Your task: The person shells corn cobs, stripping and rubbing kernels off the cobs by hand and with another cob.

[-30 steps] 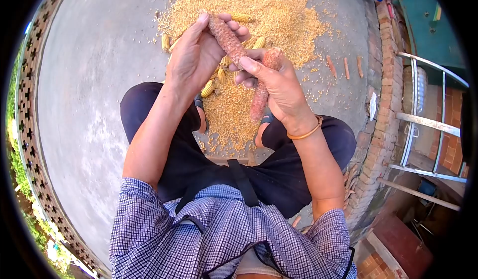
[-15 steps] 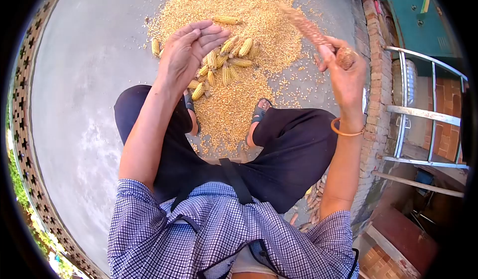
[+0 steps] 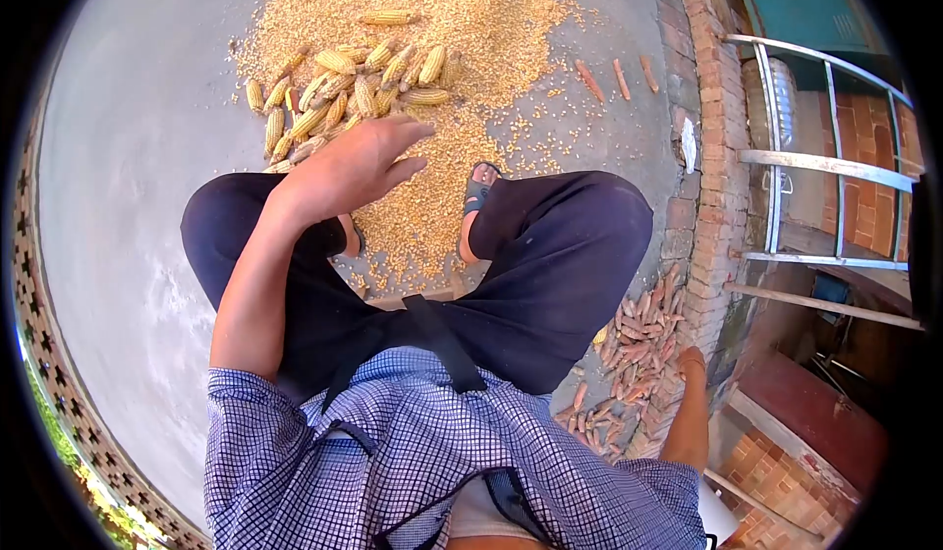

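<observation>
My left hand is held above my lap, its fingers stretched out and nothing in them. Beyond it lies a heap of yellow corn cobs with kernels on them, resting on a wide spread of loose corn kernels. Down at my right side, my right arm reaches back; only a small part of my right hand shows, with its fingers hidden. Close by that hand is a pile of stripped reddish corncobs.
Several bare corncobs lie on the concrete floor ahead to the right. A low brick edge runs along the right, with a metal ladder-like frame beyond it. My sandalled foot stands among kernels.
My right hand, which held a bare corncob up in front, has swung down and back to my right side. My left hand has dropped nearer my lap. The view has shifted, showing more floor cobs.
</observation>
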The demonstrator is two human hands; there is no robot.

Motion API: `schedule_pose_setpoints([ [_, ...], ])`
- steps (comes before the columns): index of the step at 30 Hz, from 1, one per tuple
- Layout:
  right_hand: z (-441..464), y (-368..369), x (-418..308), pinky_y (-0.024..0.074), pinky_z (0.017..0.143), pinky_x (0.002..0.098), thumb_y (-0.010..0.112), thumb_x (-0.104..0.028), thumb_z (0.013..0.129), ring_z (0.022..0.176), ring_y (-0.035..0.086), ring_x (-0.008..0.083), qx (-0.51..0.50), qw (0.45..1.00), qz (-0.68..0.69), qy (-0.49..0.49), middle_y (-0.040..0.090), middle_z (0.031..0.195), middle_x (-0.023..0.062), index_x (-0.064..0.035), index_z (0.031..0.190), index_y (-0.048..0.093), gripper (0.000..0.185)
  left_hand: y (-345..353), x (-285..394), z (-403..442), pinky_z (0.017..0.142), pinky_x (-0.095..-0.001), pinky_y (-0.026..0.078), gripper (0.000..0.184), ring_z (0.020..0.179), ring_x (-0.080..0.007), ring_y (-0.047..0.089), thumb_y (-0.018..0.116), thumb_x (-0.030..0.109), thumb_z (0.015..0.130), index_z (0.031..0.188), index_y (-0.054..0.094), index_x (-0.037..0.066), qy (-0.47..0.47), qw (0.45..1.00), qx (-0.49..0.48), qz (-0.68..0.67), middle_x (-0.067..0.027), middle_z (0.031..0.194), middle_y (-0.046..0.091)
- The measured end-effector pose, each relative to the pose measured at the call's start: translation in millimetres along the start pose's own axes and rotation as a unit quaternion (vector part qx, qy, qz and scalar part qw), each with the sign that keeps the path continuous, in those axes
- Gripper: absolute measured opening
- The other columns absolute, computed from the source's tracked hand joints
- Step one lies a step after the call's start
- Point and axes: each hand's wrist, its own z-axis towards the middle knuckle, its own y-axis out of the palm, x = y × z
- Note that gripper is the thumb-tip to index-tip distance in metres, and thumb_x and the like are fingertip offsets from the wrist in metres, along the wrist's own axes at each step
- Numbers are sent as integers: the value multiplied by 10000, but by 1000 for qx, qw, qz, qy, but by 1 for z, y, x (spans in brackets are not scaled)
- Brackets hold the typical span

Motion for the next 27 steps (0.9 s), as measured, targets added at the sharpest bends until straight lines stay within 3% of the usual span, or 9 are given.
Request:
schedule_pose_setpoints([
  [1,-18,-17,-19,527,870,438,704,-294,829,1080,635,378,29,986,146,78,659,1109,248,-5,1052,683,366,1,2,3,954,-427,457,408,1095,-376,574,551,230,972,1302,518,-9,-12,999,-48,17,-211,1176,605],
  [7,-24,-192,-160,507,857,487,613,-347,845,1030,629,427,178,964,186,-68,656,990,308,64,999,664,442,16,5,6,884,-462,472,445,1029,-392,589,563,260,958,1293,509,-27,12,991,-133,24,-219,1080,610],
  [9,-17,-267,-213,539,778,461,645,-347,841,876,687,384,227,927,281,-104,680,964,239,-50,1010,695,345,11,19,10,878,-462,474,445,1015,-390,596,562,260,958,1290,510,-31,-35,980,-195,24,-213,1070,613],
  [11,-42,-351,-269,521,610,447,618,-271,888,595,682,320,281,853,382,-219,663,766,218,-3,878,642,269,21,7,5,852,-462,482,442,971,-390,612,569,253,955,1281,509,-39,4,983,-173,54,-206,1034,621],
  [14,-101,-463,-345,507,584,393,673,-274,860,569,679,261,361,775,419,-306,657,692,170,-37,848,653,237,28,1,4,828,-466,488,407,951,-395,616,581,243,947,1228,524,-46,20,983,-179,48,-209,1005,625],
  [17,-130,-544,-415,518,691,392,688,-337,822,714,697,280,373,765,373,-369,697,724,127,-81,927,710,277,32,1,3,792,-476,484,341,911,-403,611,590,222,935,1139,539,-46,36,984,-173,34,-215,923,612],
  [20,-154,-577,-493,525,833,409,699,-390,795,948,683,321,306,773,386,-400,717,953,156,-98,998,720,356,35,1,-1,774,-482,480,294,879,-400,612,586,195,929,1095,534,-42,38,982,-182,18,-206,870,596],
  [25,-136,-549,-608,505,931,422,708,-423,759,1085,639,344,252,808,346,-405,678,1122,189,-118,1070,717,436,44,6,-11,753,-471,486,228,844,-391,621,581,164,917,1009,520,-35,2,979,-204,1,-184,841,585],
  [27,-122,-509,-642,506,924,425,698,-402,766,1081,637,353,212,805,383,-401,676,1121,193,-126,1069,717,410,36,6,-11,745,-454,493,209,828,-379,625,598,121,869,972,517,-43,80,984,-161,18,-178,838,585],
])
